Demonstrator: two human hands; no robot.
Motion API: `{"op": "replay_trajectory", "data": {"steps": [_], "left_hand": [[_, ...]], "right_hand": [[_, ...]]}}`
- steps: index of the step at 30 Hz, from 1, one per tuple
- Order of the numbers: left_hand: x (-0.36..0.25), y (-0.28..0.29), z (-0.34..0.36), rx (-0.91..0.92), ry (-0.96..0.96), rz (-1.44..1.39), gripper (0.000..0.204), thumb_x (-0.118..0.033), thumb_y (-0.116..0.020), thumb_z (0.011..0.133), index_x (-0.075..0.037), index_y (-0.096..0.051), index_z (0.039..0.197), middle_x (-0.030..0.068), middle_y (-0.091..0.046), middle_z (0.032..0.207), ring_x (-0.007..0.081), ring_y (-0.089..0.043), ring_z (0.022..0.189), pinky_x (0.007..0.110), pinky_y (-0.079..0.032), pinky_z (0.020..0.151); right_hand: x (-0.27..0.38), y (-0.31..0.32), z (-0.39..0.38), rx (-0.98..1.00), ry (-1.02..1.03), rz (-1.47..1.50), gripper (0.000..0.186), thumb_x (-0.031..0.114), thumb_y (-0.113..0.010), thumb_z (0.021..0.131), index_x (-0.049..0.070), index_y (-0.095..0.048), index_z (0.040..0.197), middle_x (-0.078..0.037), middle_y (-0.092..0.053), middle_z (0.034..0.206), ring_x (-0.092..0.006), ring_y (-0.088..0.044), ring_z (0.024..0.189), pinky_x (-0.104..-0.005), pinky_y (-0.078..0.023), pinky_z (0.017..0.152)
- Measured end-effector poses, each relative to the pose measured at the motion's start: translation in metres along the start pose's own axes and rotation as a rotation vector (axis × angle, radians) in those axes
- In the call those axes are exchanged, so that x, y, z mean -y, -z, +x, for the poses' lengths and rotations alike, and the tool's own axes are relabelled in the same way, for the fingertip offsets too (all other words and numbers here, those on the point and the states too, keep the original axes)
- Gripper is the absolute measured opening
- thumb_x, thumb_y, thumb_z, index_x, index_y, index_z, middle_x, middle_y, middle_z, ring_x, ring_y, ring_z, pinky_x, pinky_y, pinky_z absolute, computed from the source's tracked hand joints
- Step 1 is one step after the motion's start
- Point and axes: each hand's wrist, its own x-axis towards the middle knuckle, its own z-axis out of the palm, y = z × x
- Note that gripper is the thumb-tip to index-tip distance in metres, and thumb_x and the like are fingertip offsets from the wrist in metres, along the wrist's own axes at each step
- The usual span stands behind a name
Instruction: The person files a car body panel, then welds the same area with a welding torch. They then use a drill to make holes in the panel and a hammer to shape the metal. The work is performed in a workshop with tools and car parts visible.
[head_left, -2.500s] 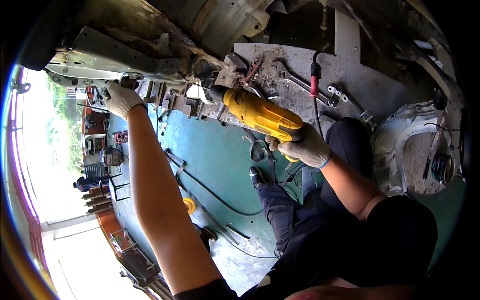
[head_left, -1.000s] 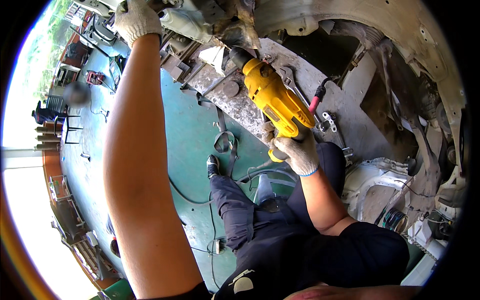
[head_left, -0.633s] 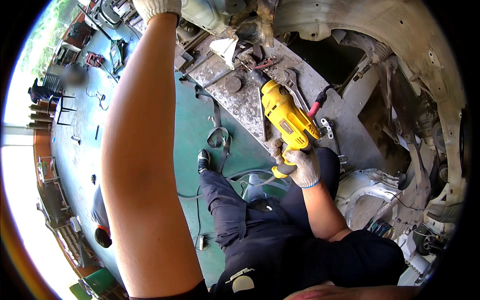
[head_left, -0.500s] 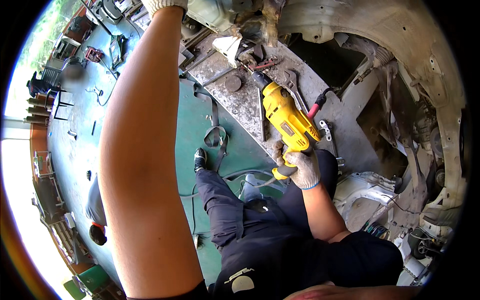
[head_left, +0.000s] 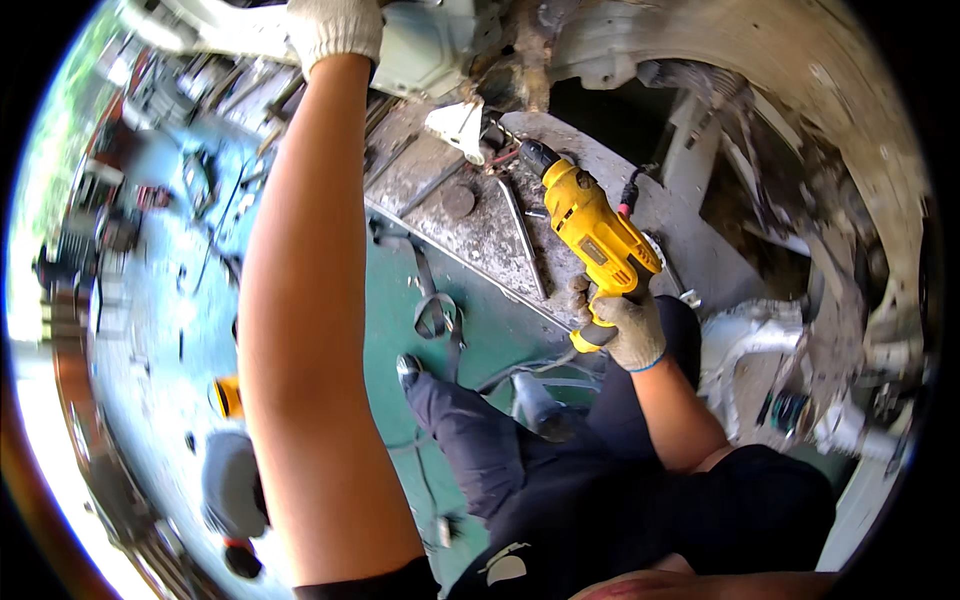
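My right hand (head_left: 635, 332), in a knitted glove, is wrapped round the handle of a yellow power drill (head_left: 598, 232). The drill tilts up and to the left, its thin bit ending close to a white bracket (head_left: 457, 124) on the car body. Whether the bit touches metal I cannot tell. My left arm stretches far forward, and its gloved hand (head_left: 338, 28) is at the upper edge beside a pale body panel (head_left: 430, 45); the fingers are out of sight. Under the drill, a metal rod-like tool (head_left: 522, 238) lies on the dirty grey platform (head_left: 480, 225).
Beside the rod is a round dark disc (head_left: 458, 201). A grey strap (head_left: 432, 310) lies on the green floor near my foot. Bare car bodywork (head_left: 850, 130) curves round the right. Another person (head_left: 232, 490) is low down at the left.
The view has turned a little, so more of my left glove shows. The drill sits slightly further right in the picture, still in my right hand. The adjustable wrench beside it is now hidden.
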Motion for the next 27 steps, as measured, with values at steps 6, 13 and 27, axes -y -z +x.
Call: {"op": "replay_trajectory", "data": {"steps": [6, 13, 27], "left_hand": [[0.021, 0.013, 0.014, 0.149, -0.107, 0.243, 0.034, -0.028, -0.056, 0.094, 0.002, -0.068, 0.085, 0.019, -0.073, 0.085, 0.0271, -0.07, 0.079, 0.041, -0.055, 0.077], [0.001, 0.022, 0.01, 0.32, 0.203, 0.118, 0.051, -0.04, -0.06, 0.103, 0.008, -0.063, 0.118, 0.014, -0.071, 0.099, 0.0195, -0.065, 0.083, 0.039, -0.054, 0.075], [0.016, 0.026, 0.022, 0.529, 0.128, 0.051, 0.049, -0.036, -0.047, 0.101, 0.008, -0.062, 0.12, 0.0182, -0.066, 0.114, 0.0256, -0.068, 0.1, 0.037, -0.057, 0.085]], "right_hand": [[-0.021, -0.071, -0.017, -0.216, 0.09, -0.056, 0.053, 0.005, -0.07, 0.085, 0.002, -0.058, 0.137, -0.011, -0.071, 0.112, -0.0189, -0.07, 0.093, -0.0278, -0.056, 0.076], [-0.039, -0.184, -0.036, -0.422, 0.167, 0.158, 0.043, -0.001, -0.068, 0.088, 0.0, -0.061, 0.131, -0.008, -0.073, 0.112, -0.0156, -0.071, 0.096, -0.0302, -0.057, 0.08], [-0.139, -0.297, 0.044, -0.735, 0.318, -0.027, 0.05, 0.016, -0.071, 0.085, 0.007, -0.063, 0.133, -0.018, -0.073, 0.115, -0.0296, -0.072, 0.106, -0.0387, -0.054, 0.095]]}}
